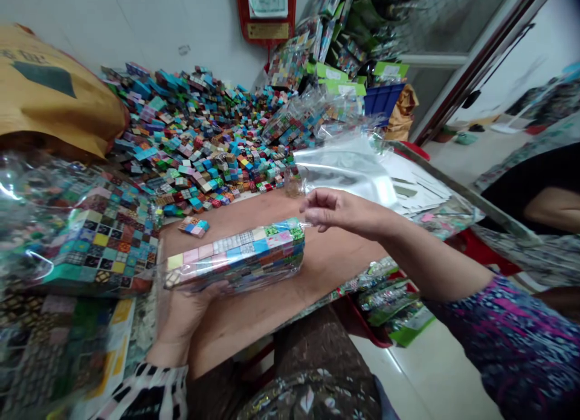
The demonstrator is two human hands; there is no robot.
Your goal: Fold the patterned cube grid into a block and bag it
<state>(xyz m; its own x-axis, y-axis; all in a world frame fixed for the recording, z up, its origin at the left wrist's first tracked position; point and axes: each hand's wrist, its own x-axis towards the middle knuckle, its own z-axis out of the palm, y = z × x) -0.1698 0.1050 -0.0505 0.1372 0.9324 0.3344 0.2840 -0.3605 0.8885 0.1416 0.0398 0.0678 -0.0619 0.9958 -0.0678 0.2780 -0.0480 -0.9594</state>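
A long block of small patterned cubes [244, 248] lies inside a clear plastic bag [276, 272], tilted a little over the brown board. From below and at its left end, my left hand [193, 311] holds the bag, the fingers partly hidden beneath it. My right hand [328, 210] is at the bag's right end, its fingers curled and closed, with a wisp of clear film at the fingertips. Just behind the bag, a small joined piece of several cubes [194, 226] rests on the board.
A large heap of loose cubes [203, 148] covers the back. Bagged cube blocks [109, 239] stand at left under a yellow sack [54, 87]. Clear bags [348, 166] and white cards [419, 184] lie behind my right hand. A red bin [376, 332] holds packets below the table edge; another person sits right.
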